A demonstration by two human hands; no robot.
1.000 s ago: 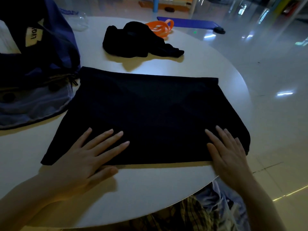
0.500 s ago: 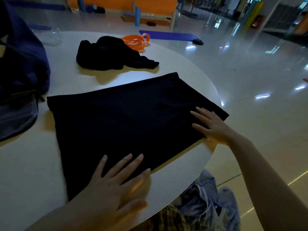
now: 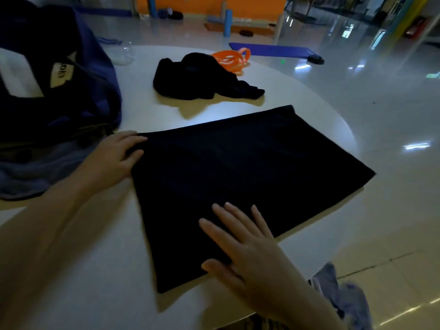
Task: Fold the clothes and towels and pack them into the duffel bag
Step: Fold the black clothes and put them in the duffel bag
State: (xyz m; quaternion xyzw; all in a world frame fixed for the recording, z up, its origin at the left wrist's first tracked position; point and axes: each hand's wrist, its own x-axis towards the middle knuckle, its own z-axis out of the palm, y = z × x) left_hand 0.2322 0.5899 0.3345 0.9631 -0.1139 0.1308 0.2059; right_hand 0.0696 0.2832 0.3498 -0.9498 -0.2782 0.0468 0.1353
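Head cam: 1 view, dim light, looking down on round white worktop [image 3: 78, 277].
Black garments: 2. No. 1 = flat folded black cloth [image 3: 238, 177], spread mid-worktop, near corner close to front edge. No. 2 = crumpled black garment [image 3: 197, 79], far side, apart from no. 1.
Duffel bag: 1, dark blue duffel bag [image 3: 59, 96], left on worktop, open top, just beside flat cloth's far-left corner.
Left hand [image 3: 112, 160]: fingers curled over flat cloth's far-left corner, thumb on top; gripping that corner.
Right hand [image 3: 245, 246]: flat, fingers straight and spread, palm-down pressing near part of flat cloth; holds nothing.
Orange bands: orange loops [image 3: 233, 58], behind garment no. 2, touching it; count unclear.
Off worktop: 1 bluish cloth heap [image 3: 342, 296] low right, below edge.
Floor: 1 blue mat [image 3: 271, 50] beyond worktop.
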